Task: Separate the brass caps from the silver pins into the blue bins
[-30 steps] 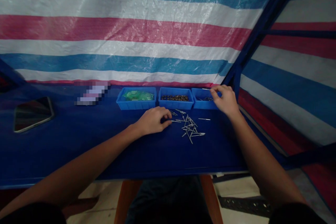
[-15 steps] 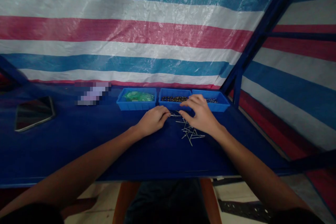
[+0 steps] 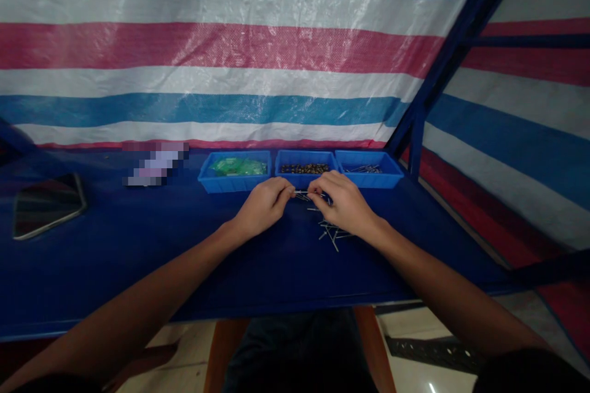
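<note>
My left hand (image 3: 263,207) is closed in a pinch on one end of a thin silver rivet (image 3: 302,192). My right hand (image 3: 343,201) pinches toward the other end, so the rivet spans the small gap between my fingertips. Below and partly behind my right hand, several loose rivets (image 3: 335,234) lie scattered on the blue table (image 3: 230,285). Just beyond my hands stand a blue bin (image 3: 289,183) of small brownish metal pieces (image 3: 306,169) and another blue bin (image 3: 389,179) with thin silver pins (image 3: 366,169).
A third blue bin (image 3: 230,184) at the left of the row holds green plastic bags (image 3: 239,166). Farther left lie a phone-like dark slab (image 3: 48,206) and a blurred-out item (image 3: 157,166). Striped sheeting (image 3: 230,49) hangs behind; a blue frame post (image 3: 417,141) rises at right.
My right hand has come left and its fingers have closed at the rivet by my left fingertips. The view has shifted slightly.
</note>
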